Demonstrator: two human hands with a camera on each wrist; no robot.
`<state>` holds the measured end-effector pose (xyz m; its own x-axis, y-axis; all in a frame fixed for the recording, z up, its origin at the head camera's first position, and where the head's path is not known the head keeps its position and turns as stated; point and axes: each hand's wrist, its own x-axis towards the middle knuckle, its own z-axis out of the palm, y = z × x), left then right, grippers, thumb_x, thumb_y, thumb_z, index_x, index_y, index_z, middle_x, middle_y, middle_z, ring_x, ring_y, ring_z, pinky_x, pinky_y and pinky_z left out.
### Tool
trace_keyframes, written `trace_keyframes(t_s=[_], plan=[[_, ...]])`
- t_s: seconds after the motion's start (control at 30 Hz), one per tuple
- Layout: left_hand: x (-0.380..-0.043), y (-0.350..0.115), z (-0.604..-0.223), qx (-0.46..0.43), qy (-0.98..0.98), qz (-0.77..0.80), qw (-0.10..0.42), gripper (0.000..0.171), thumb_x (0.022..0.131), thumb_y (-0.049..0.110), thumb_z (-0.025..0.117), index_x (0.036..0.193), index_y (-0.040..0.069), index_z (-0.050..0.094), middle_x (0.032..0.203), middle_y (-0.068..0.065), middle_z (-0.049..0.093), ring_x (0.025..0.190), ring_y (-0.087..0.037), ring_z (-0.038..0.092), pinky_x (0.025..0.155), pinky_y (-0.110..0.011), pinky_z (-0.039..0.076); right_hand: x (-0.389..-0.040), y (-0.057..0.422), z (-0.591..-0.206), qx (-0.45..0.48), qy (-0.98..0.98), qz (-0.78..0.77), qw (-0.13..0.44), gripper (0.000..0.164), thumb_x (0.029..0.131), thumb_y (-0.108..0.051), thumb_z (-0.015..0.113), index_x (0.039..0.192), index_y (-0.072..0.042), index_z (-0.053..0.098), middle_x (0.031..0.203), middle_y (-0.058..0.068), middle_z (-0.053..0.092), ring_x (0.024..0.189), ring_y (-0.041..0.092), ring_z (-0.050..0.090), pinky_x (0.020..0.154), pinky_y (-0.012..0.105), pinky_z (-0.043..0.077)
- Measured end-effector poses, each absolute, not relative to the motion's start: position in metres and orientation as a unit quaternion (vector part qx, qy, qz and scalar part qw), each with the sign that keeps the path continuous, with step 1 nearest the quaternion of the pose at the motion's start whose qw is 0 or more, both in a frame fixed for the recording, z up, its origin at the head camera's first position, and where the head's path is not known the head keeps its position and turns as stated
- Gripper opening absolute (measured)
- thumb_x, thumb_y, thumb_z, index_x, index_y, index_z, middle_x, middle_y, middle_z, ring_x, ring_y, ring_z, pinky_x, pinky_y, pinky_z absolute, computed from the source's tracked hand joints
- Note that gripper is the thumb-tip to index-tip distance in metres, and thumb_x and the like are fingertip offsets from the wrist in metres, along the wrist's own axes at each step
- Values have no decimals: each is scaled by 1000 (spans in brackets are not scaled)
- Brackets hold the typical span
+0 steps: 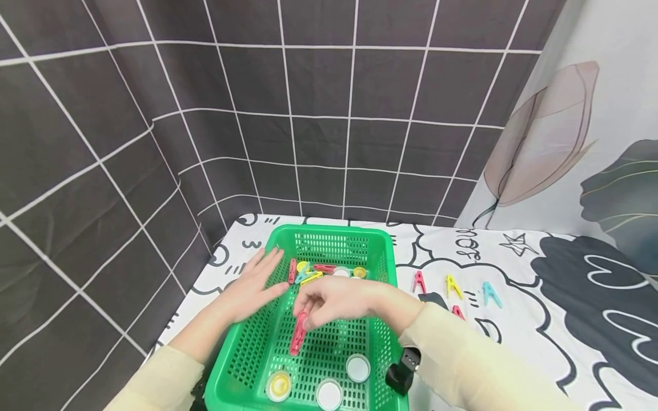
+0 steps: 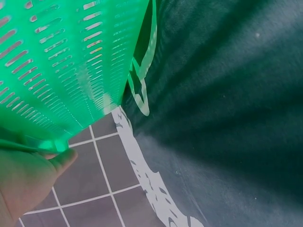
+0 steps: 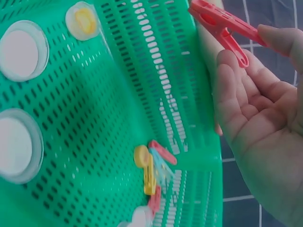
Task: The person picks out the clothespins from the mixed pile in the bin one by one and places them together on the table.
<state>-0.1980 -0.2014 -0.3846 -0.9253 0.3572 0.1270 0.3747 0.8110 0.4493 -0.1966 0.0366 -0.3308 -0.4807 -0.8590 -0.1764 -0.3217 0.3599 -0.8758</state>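
Observation:
A green perforated basket (image 1: 233, 365) stands on the patterned cloth in the head view. My right hand (image 1: 331, 299) is over its middle and pinches a red clothespin (image 1: 298, 337) between thumb and fingers. The right wrist view shows the same red clothespin (image 3: 222, 23) with its handle ends between thumb and fingertips. My left hand (image 1: 254, 288) rests on the basket's left rim with fingers extended; part of that hand (image 2: 33, 175) shows at the rim in the left wrist view. Inside the basket's far end lie red, blue and yellow clothespins (image 1: 310, 278).
White round lids (image 1: 329, 394) and a yellow-centred one (image 1: 279, 386) lie in the basket's near end. Right of the basket, on the cloth, are a red clothespin (image 1: 418, 281), a yellow one (image 1: 453, 286) and a blue one (image 1: 491, 294). A dark tiled-pattern curtain (image 1: 319, 142) hangs behind.

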Motion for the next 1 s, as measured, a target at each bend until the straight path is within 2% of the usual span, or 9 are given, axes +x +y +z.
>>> trace_keyframes(t_s=[0.13, 0.43, 0.77, 1.0], plan=[[-199, -203, -384, -189, -952, -239, 19, 76, 92, 55, 47, 151, 14, 20, 156, -7, 14, 142, -33, 1, 98, -71, 20, -199, 46, -328, -382, 758, -421, 321, 27, 76, -8, 70, 102, -7, 61, 87, -1, 64, 82, 12, 60, 76, 25, 52], [-199, -201, -384, -192, -950, -246, 19, 74, 93, 46, 51, 151, 12, 20, 155, -9, 15, 141, -35, 2, 99, -70, 19, -202, 58, -330, -373, 765, -422, 312, 26, 76, -9, 71, 101, -10, 62, 87, 0, 65, 82, 14, 61, 76, 27, 53], [-198, -200, -384, -194, -951, -241, 19, 74, 93, 46, 51, 151, 12, 20, 155, -9, 15, 141, -35, 2, 99, -71, 19, -203, 90, -349, -345, 745, -472, 321, 27, 75, -1, 63, 102, -2, 60, 86, 4, 66, 81, 15, 62, 72, 26, 52], [-197, -199, -382, -195, -949, -246, 18, 74, 93, 46, 51, 151, 12, 20, 155, -9, 15, 141, -34, 1, 100, -70, 18, -203, 108, -351, -330, 731, -501, 325, 31, 75, 0, 66, 105, 0, 57, 90, 7, 66, 83, 18, 63, 72, 24, 52]])
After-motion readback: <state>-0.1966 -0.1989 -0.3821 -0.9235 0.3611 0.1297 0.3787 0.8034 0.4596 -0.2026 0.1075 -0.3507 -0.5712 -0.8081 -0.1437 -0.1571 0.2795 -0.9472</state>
